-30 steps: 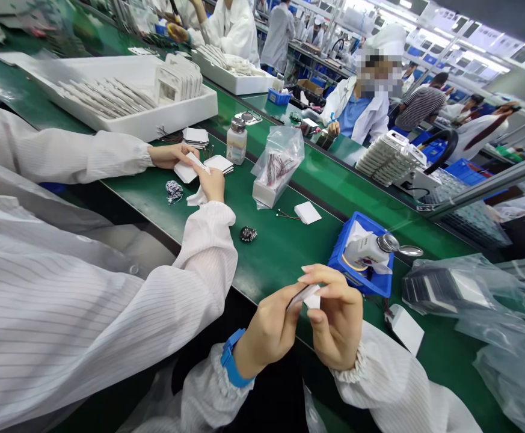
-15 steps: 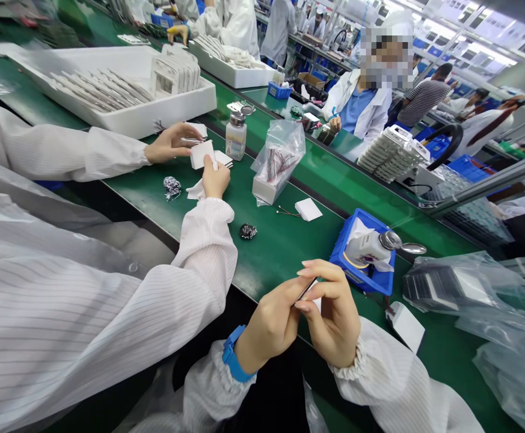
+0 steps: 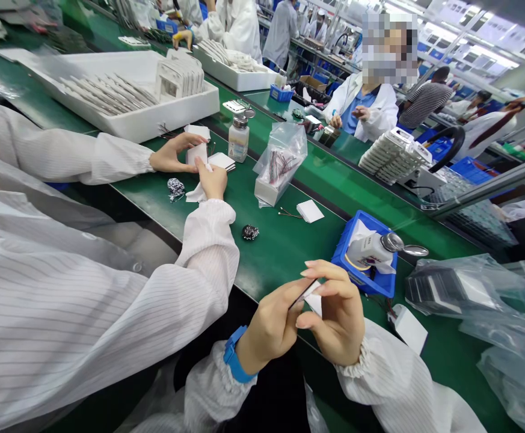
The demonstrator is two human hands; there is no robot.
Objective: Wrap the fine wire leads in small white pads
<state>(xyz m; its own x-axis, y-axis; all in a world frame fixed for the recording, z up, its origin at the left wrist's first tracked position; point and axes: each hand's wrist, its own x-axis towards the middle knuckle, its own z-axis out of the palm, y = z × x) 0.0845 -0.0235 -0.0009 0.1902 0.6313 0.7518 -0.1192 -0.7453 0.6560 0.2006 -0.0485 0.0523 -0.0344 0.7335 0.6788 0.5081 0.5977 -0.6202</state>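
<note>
Near the front edge of the green bench (image 3: 284,246), my left hand (image 3: 273,325) and my right hand (image 3: 337,316) meet over a thin flat panel (image 3: 310,294), dark on one side and white on the other. Both hands pinch it, the left at its lower edge, the right over its top. A blue band (image 3: 233,361) circles my left wrist. Just beyond my right hand stands a blue bin (image 3: 356,273) holding a white dispenser bottle (image 3: 373,248). A white panel (image 3: 409,329) lies on the bench to the right of my right hand.
A co-worker's white sleeves cross from the left; their hands (image 3: 190,162) hold a white panel. A glass bottle (image 3: 237,138), a clear bag of wired parts (image 3: 278,165), a loose white panel (image 3: 310,211), a white tray (image 3: 122,96) and plastic bags (image 3: 469,288) sit around.
My hands stay together on the panel, my right fingers shifting slightly over it. The co-worker's hands moved a white panel about in front of the tray.
</note>
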